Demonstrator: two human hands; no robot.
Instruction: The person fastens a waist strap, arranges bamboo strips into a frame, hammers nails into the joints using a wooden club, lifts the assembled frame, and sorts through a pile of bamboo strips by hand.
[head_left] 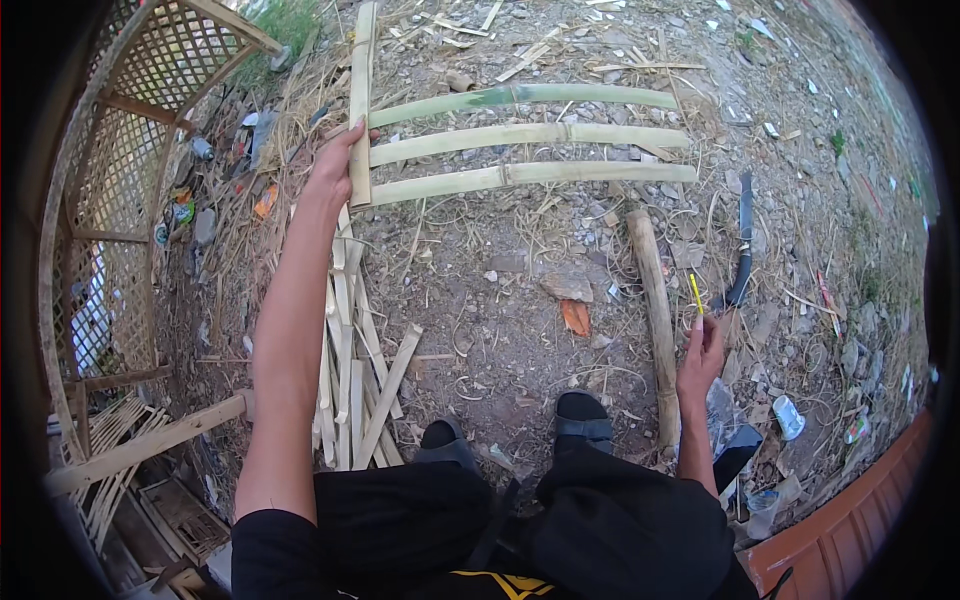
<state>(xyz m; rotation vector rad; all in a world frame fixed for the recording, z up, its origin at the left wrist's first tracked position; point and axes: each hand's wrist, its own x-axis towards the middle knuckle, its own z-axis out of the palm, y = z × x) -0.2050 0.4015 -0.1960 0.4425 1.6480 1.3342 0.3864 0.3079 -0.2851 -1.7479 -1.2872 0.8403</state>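
Observation:
My left hand (338, 168) is closed round the lower part of an upright split-bamboo slat (361, 75), thumb on its edge. Three bamboo strips run rightward from that slat: a greenish top strip (560, 93), a pale middle strip (600, 133) and a bottom strip (600, 172). How they join the slat cannot be made out. Low on the right, my right hand (701, 362) pinches a thin yellow stick (696, 292), like a pencil or marker, pointing up and away from me. It is held apart from the bamboo, just right of a round wooden pole (654, 320).
A dark-bladed knife with a curved black handle (743, 265) lies beyond my right hand. Loose bamboo slats (350, 370) are piled left of my feet. A lattice panel (150, 75) stands at far left. A white cup (788, 418) and rubble litter the right side.

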